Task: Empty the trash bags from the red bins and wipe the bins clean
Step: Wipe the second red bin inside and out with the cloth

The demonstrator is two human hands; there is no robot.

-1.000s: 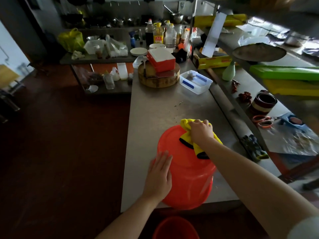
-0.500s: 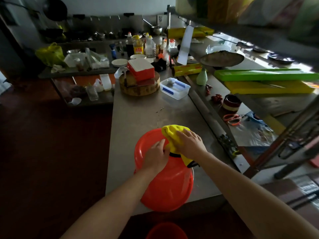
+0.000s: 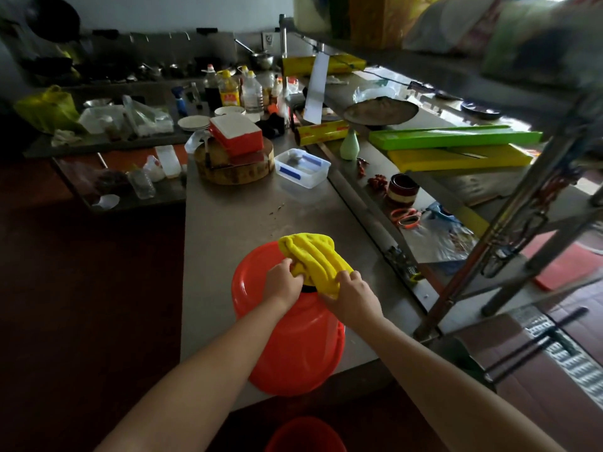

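Note:
A red bin [image 3: 293, 347] stands upside down on the steel counter [image 3: 235, 223], near its front edge. A yellow cloth [image 3: 313, 256] lies bunched on the bin's upturned bottom. My left hand [image 3: 282, 283] grips the cloth's near left edge, fingers curled into the fabric. My right hand [image 3: 350, 293] grips the cloth's near right edge. A second red bin [image 3: 305, 435] shows at the bottom of the view, on the floor below the counter.
Farther back on the counter are a round wooden block [image 3: 235, 168] with a red box [image 3: 236, 135] on it and a clear plastic tub [image 3: 301, 168]. Bottles [image 3: 228, 89] crowd the back. A steel shelf rack [image 3: 456, 177] with green and yellow boards runs along the right.
My left hand left the bin's side and took hold of the cloth. My right hand slid back to the cloth's near edge. The camera turned to the right.

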